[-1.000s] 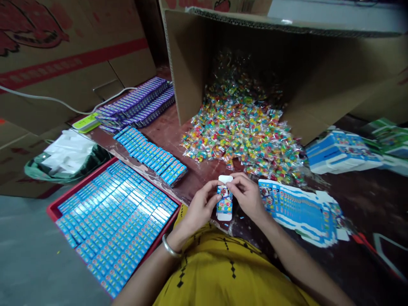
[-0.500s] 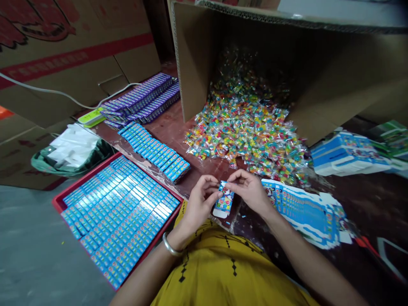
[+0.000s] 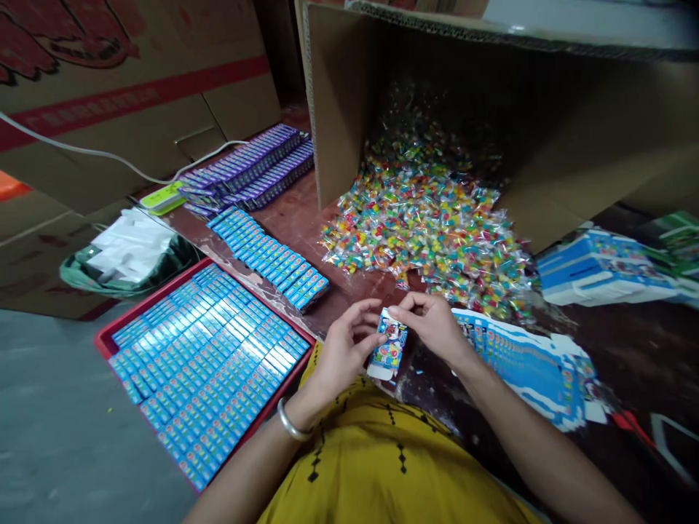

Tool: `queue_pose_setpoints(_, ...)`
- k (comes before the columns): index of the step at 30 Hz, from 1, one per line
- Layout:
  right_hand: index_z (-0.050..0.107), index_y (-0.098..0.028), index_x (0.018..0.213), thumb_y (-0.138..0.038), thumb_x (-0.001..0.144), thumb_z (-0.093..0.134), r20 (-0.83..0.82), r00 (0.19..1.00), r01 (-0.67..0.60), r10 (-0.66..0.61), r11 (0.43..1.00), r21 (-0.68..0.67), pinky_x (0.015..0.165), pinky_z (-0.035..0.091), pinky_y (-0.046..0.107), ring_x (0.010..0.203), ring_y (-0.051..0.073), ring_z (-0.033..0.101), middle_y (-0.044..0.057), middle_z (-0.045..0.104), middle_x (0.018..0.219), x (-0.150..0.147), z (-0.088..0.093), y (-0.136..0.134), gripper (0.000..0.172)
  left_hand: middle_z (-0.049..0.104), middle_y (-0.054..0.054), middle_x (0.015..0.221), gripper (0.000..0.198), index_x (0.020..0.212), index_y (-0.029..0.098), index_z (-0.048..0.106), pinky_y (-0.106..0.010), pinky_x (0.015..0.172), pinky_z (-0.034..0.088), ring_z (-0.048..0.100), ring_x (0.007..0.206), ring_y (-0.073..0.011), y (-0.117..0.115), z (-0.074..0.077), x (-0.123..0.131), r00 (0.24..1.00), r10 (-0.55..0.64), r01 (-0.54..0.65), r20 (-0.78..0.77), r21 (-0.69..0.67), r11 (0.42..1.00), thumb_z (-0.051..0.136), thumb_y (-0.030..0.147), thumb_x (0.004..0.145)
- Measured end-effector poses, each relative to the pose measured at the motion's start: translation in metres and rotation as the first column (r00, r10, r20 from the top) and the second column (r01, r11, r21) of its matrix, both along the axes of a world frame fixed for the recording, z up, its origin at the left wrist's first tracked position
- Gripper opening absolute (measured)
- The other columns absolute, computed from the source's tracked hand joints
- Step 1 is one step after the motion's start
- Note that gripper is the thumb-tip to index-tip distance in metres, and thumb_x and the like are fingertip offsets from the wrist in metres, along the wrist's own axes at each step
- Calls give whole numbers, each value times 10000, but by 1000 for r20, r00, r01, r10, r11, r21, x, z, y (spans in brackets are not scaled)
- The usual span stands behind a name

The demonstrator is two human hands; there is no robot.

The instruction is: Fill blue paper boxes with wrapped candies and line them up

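A small blue printed candy box (image 3: 389, 346) is held between my two hands, close to my lap, with a white flap at its lower end. My left hand (image 3: 349, 346) grips its left side, the thumb lying on the printed face. At the top end, my right hand (image 3: 429, 324) pinches the box's edge between thumb and fingers. Just beyond my hands spreads a heap of small clear bags of colourful candy (image 3: 431, 225). By my right forearm lies a fanned row of flat blue cartons (image 3: 518, 364).
A large cardboard box (image 3: 338, 109) lies on its side around the candy. To the left, a red tray (image 3: 103, 338) holds rows of blue boxes; another row (image 3: 267, 255) sits on the table (image 3: 295, 193). Purple boxes (image 3: 251, 171), a green basket (image 3: 81, 280) and stacked cartons (image 3: 601, 269) stand around.
The view has shifted slightly. My right hand still pinches the top of the candy box, and my left thumb now lies further across its face.
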State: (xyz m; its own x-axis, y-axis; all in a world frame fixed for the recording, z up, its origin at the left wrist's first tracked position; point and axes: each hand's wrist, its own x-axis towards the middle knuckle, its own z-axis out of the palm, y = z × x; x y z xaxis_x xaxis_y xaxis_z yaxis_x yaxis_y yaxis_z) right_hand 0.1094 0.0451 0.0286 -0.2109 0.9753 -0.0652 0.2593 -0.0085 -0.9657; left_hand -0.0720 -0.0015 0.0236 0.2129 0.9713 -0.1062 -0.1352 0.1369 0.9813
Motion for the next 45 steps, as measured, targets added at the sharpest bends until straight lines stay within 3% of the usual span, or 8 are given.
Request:
queue_pose_setpoints(3,633,-190,676,-364,839,670,68,998,-8,-3,987,160,646,432,277,677,150,556,3,614,706,-3,1,-10,242,661,-54,1024,444,1236,204,577,-260,780,527,647,867,-152,0,-4,0,999,16,-15,47,-23,1000,688,182,807)
queue_pose_setpoints(10,700,-216,897,-389,901,584,134,971,-213,197,970,120,720,509,299,828,187,651,45,687,919,9,2,-12,208,685,-52,941,273,1062,167,627,-245,764,516,640,847,-149,-2,-10,-2,996,36,-30,80,-75,997,700,241,809)
queue_pose_setpoints(13,679,-209,953,-383,930,515,329,943,-123,56,975,185,659,509,305,734,181,648,42,687,869,26,-6,13,240,648,-8,814,242,961,165,573,-208,693,507,619,748,-109,0,-14,-8,995,72,-64,74,-104,992,721,254,791)
queue_pose_setpoints(18,646,-202,976,-288,835,651,769,614,-247,-175,883,399,801,490,376,979,273,615,96,684,1012,32,-31,51,165,529,53,698,306,858,178,470,-165,463,449,517,524,-61,3,-19,-15,980,196,-188,30,-173,967,729,314,767)
queue_pose_setpoints(22,653,-192,991,-231,894,550,816,543,-331,-199,842,425,765,488,363,984,277,625,116,700,1008,24,-39,59,146,578,11,893,457,1122,208,458,-312,608,585,619,622,-110,2,-18,-16,959,247,-198,139,-297,934,719,300,757)
queue_pose_setpoints(31,684,-197,959,-372,881,590,185,942,195,-281,904,381,601,547,290,670,180,679,34,717,819,26,19,32,213,613,-8,893,212,1000,173,614,-237,710,500,559,778,-129,5,-31,-14,994,73,-83,-86,-110,990,615,319,847)
queue_pose_setpoints(38,708,-226,889,-271,875,602,368,901,28,-228,879,475,640,502,278,670,153,653,5,709,795,1,33,19,116,654,-58,1106,311,1136,183,586,-282,873,470,591,998,-191,-1,-20,-2,996,-17,17,-90,-4,1000,628,303,852)
queue_pose_setpoints(45,719,-230,812,-259,881,595,464,886,-212,-24,868,450,943,450,385,1083,235,586,65,642,1115,-8,31,11,145,664,-69,1081,296,1124,168,608,-296,861,484,611,943,-190,-2,-10,4,997,-9,10,-77,18,1000,604,328,875)
